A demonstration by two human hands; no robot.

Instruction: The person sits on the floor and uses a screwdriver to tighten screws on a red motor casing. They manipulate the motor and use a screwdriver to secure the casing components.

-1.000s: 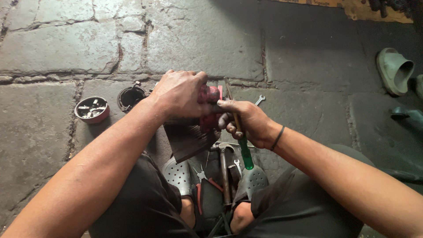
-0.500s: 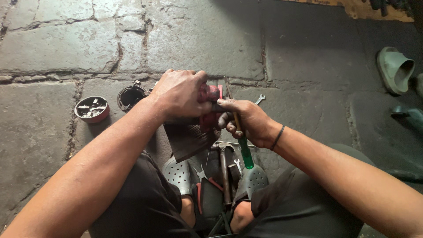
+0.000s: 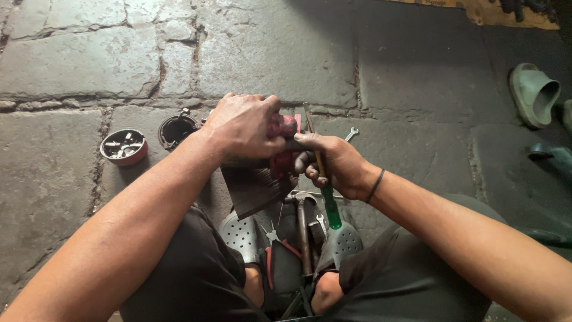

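The left hand [image 3: 247,125] lies palm-down over the red, rounded metal part [image 3: 285,143], fingers curled and pressed onto its top, clamping it against a dark, ribbed flat block [image 3: 253,188] on the stone floor [image 3: 286,53], just ahead of the person's knees. The right hand [image 3: 336,164] is closed in a fist around the green translucent-handled screwdriver [image 3: 329,203]; the handle points back toward the body and the shaft runs up past the red part's right side. Where the tip sits cannot be told — the fingers hide it.

Hazards, as a judgement:
- The tip could slip off the part under force and strike the left fingers, which lie right beside the shaft.
- The part rests on a tilted block, not a fixed support; side load from the screwdriver could tip or shift it.
- Loose tools lie between the feet — red-handled pliers [image 3: 275,253], a steel-headed hammer [image 3: 302,223] and a small open-ended spanner [image 3: 351,133] further out; a dropped part could land among them.

Pose: both forearms converge from the lower corners, wrists near each other. The left wrist is flexed downward; the right is roughly straight, with a black band [image 3: 375,185] around it.

A small round red-rimmed tin of tiny parts [image 3: 124,146] and a black round cap [image 3: 177,128] stand near the left forearm.
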